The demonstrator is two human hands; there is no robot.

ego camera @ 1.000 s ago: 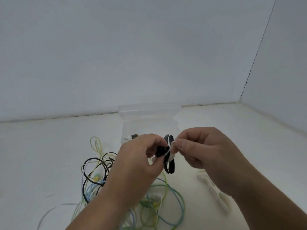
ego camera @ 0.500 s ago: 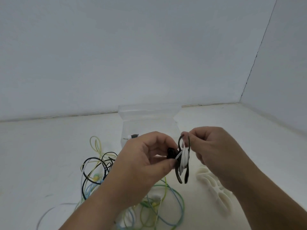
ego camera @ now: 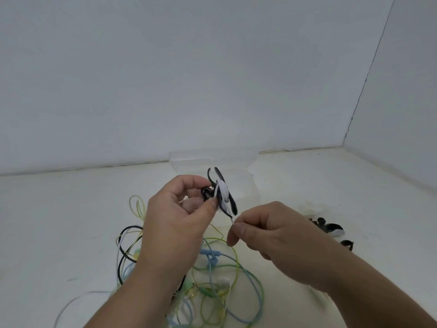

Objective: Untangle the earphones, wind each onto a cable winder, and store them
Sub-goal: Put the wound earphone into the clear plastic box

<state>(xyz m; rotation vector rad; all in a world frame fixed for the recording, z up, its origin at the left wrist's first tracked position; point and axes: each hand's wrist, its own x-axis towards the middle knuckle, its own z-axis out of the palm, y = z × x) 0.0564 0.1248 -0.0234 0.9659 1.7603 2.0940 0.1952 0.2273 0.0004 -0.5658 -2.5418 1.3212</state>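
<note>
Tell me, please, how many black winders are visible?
3, it seems: one black winder gripped by the left hand, its white cable pinched by the right hand; a second winder on the table beyond; a third winder partly behind that arm. Others may be hidden.

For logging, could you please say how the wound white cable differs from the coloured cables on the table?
The white earphone cable is wound on the black winder; the coloured cables lie tangled. The white cable is lifted, winder in the left hand, end in the right hand; the coloured cables rest on the table. Both are thin.
</note>
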